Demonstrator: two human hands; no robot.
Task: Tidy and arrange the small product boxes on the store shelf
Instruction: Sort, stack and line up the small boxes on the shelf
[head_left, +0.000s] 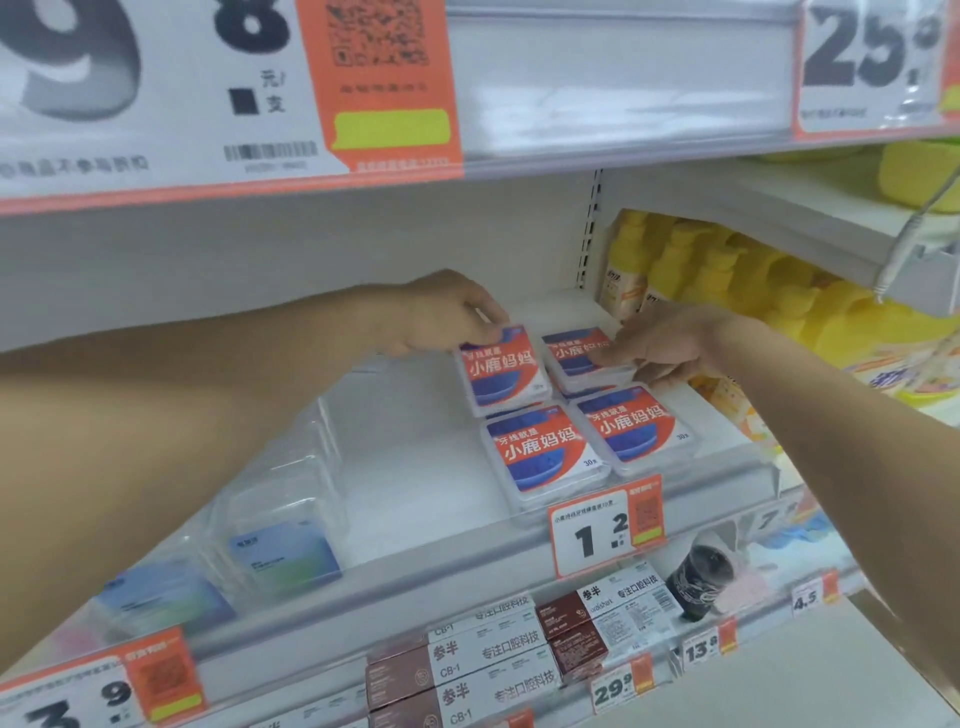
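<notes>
Squaring up the back row of small boxes is the step judged to be in hand. The rear-left box is being pinched at its far corner by the curled fingers of the left hand, probably so that it can be aligned. The rear-right stack is being pressed from above by the straight fingers of the right hand, seemingly to steady it. Two front boxes are lying flat against the shelf's front lip, untouched. All four are being kept at the shelf's right end. "小鹿妈妈" and "30" are being shown on their lids; "1.2" is being displayed on the price tag below.
</notes>
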